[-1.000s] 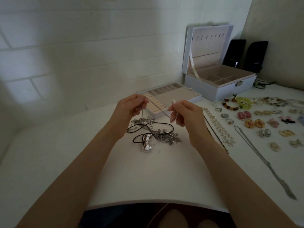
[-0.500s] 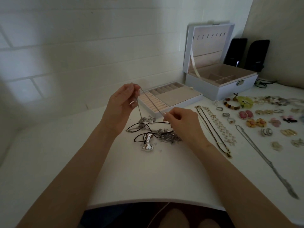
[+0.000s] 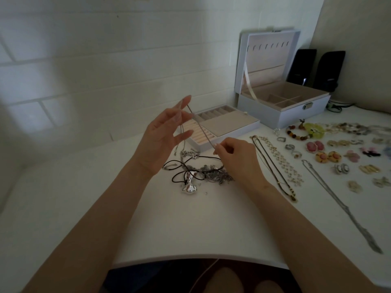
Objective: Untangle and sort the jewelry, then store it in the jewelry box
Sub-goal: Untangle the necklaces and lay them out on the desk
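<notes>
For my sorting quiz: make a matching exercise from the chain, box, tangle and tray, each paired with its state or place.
1. chain
2. box
3. tangle
4. tray

a. lid up
b. in a heap
c. taut between left hand and right hand
d. lying left of the box

Pairs: 1-c, 2-a, 3-b, 4-d

You sit in a home room: white painted brick wall (image 3: 95,60), white rounded desk (image 3: 190,225), two black desktop speakers (image 3: 329,68), an open white beige-lined jewelry box (image 3: 296,111).
</notes>
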Available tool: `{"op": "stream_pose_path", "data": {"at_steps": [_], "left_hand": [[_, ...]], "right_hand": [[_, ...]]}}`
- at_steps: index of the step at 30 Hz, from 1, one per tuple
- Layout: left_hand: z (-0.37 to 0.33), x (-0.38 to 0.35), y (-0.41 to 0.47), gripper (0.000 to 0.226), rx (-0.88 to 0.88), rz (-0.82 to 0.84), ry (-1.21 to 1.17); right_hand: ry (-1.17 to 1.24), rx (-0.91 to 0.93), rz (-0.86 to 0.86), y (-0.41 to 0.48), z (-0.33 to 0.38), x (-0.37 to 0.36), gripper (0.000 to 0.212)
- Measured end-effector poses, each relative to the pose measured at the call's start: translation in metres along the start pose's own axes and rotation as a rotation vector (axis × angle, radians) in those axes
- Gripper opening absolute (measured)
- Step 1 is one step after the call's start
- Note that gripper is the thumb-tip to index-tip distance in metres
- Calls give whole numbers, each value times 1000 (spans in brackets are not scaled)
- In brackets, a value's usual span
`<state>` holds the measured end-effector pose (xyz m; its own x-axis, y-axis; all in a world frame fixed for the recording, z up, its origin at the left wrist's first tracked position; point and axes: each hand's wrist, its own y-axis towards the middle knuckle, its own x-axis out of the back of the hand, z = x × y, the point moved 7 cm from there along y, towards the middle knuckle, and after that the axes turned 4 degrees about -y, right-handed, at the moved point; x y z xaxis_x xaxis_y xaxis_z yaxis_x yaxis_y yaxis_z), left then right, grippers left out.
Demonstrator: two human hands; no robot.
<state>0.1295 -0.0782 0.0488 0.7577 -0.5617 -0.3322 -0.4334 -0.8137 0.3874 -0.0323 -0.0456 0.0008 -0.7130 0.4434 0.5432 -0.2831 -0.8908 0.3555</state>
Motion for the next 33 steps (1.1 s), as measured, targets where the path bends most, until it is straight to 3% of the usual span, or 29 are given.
{"op": "stream_pose_path", "data": {"at_steps": [9, 16, 20, 29, 33], "left_hand": [[2, 10, 2, 11, -22, -74, 167], [9, 0, -1, 13, -21, -39, 353], [10, -9, -2, 18, -29, -41, 505], [1, -56, 27, 17, -55, -29, 564], [26, -68, 49, 17, -33, -96, 586]], "right_hand": [[-6, 33, 3, 0, 3, 0, 26], [244, 31, 11, -2, 12, 7, 13], [252, -2, 58, 2, 18, 14, 8], [300, -86, -107, -42, 1, 72, 15], [241, -108, -145, -73, -9, 89, 20]]}}
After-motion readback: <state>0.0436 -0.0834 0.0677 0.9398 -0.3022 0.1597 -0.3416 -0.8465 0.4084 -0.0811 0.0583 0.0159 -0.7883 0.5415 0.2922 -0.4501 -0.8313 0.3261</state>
